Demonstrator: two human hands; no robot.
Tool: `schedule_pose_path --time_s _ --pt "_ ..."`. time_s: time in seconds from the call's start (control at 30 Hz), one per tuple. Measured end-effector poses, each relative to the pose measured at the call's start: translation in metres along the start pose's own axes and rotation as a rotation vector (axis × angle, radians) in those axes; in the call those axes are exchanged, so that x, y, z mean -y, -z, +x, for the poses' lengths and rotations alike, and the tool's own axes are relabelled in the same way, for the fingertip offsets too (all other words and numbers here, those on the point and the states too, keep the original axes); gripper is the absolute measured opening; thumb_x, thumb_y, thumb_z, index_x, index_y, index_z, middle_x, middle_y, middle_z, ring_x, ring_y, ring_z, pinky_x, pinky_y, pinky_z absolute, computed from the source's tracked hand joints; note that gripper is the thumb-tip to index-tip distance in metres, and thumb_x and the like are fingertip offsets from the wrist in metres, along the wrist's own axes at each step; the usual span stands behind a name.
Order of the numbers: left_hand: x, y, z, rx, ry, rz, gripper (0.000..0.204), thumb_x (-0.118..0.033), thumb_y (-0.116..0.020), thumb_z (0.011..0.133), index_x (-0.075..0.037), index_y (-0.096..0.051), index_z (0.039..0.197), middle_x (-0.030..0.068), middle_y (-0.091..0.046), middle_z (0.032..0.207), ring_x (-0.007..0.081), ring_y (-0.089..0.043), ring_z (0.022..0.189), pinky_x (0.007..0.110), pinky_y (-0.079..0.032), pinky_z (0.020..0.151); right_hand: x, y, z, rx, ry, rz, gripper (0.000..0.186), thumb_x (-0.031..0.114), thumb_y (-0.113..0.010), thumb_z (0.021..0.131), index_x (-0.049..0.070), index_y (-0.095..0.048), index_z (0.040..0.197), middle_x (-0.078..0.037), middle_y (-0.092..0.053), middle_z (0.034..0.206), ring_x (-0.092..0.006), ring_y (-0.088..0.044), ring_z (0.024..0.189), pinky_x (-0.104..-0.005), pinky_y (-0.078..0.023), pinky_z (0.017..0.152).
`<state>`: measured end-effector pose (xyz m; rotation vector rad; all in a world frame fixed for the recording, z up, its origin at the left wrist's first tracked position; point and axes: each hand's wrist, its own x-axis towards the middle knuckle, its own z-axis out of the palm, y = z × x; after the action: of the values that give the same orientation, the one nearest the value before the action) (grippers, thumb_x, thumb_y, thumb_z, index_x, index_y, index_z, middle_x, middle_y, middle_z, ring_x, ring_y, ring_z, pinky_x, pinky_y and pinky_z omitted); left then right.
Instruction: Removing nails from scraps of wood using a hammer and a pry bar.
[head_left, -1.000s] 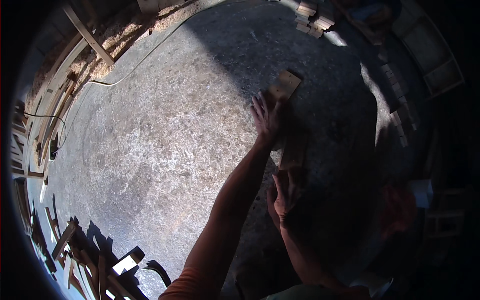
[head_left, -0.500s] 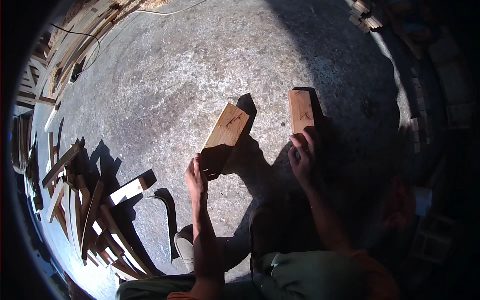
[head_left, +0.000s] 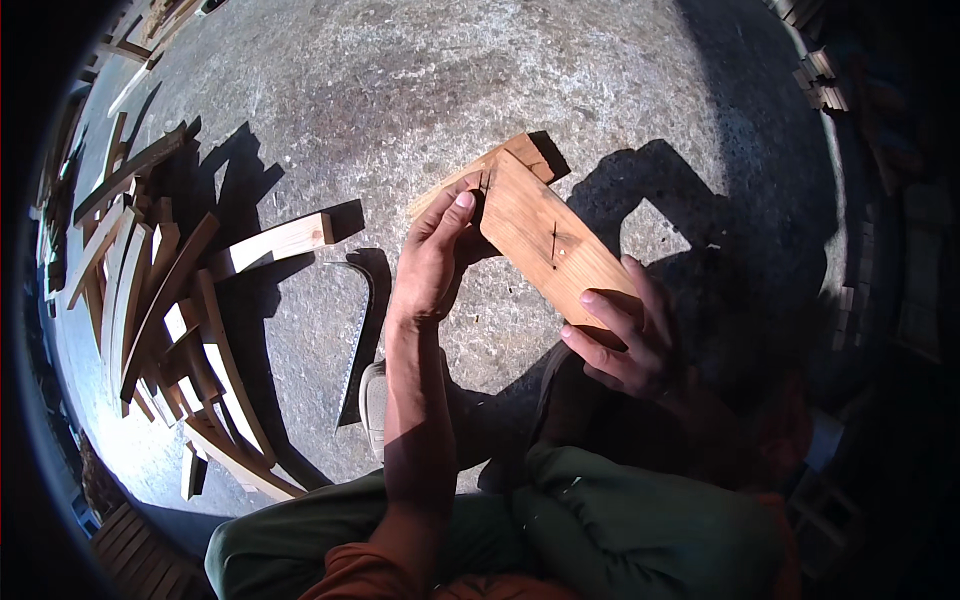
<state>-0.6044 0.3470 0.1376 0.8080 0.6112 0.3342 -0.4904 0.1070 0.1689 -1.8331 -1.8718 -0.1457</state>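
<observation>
A flat wooden block (head_left: 555, 235) with a dark pencil-like mark on its face slants across the middle, raised toward me. My right hand (head_left: 635, 340) grips its near right end, fingertips on the upper face. Around its far left end my left hand (head_left: 430, 250) is closed, thumb bent at the corner. Partly hidden behind it is a second wooden block (head_left: 527, 150), which appears to be on the concrete floor. Whether my left fingers also touch that second block, I cannot tell.
On the left lies a heap of curved and straight wooden offcuts (head_left: 150, 290), with a pale block (head_left: 275, 245) jutting out. A curved, toothed saw blade (head_left: 357, 340) lies beside my shoe (head_left: 372, 405). Stacked wood pieces (head_left: 822, 80) stand at the far right, past shadow.
My right hand has raised its block and brought it leftward to my left hand, which now holds its other end. The other block now sits behind it. The view has shifted.
</observation>
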Motion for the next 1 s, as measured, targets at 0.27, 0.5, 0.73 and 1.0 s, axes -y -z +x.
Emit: schedule_pose_path --time_s 0.27,0.5,0.73,1.0 --pt "-0.021 0.001 -0.003 0.056 -0.027 -0.072 0.045 -0.021 -0.057 0.099 0.0 -0.05 0.138 0.0122 -0.065 0.118 0.0223 -0.068 0.099 0.04 -0.057 0.087 0.008 0.02 0.02 0.034 0.015 -0.071 0.024 0.023 -0.073 0.084 0.018 -0.07 0.108 -0.007 -0.051 0.138 -0.0474 -0.046 0.128 -0.0543 -0.047 0.094" --pt "-0.023 0.02 -0.01 0.089 -0.049 -0.082 0.056 -0.01 -0.062 0.087 0.0 -0.048 0.14 0.0091 -0.066 0.108 0.018 -0.067 0.093 0.035 -0.059 0.082 0.014 0.022 0.03 0.055 0.029 -0.063 0.023 0.023 -0.072 0.083 0.019 -0.07 0.106 -0.007 -0.051 0.138 -0.047 -0.046 0.128 -0.055 -0.047 0.094" --pt "-0.029 0.023 -0.014 0.067 -0.037 -0.084 0.057 -0.009 -0.062 0.086 0.0 -0.047 0.141 0.0088 -0.066 0.104 0.0178 -0.068 0.089 0.038 -0.061 0.083 0.015 0.021 0.037 0.085 0.026 -0.022 0.023 0.023 -0.069 0.082 0.018 -0.071 0.105 -0.009 -0.053 0.136 -0.0477 -0.044 0.13 -0.0561 -0.043 0.1" --pt "0.011 0.057 -0.014 0.117 0.052 0.009 0.052 -0.012 -0.068 0.089 -0.002 -0.048 0.136 0.0133 -0.066 0.109 0.0216 -0.068 0.092 0.038 -0.06 0.083 -0.019 -0.012 0.003 0.138 -0.002 0.1 0.032 0.014 -0.072 0.071 0.019 -0.073 0.102 -0.007 -0.057 0.132 -0.0428 -0.044 0.132 -0.0541 -0.043 0.1"
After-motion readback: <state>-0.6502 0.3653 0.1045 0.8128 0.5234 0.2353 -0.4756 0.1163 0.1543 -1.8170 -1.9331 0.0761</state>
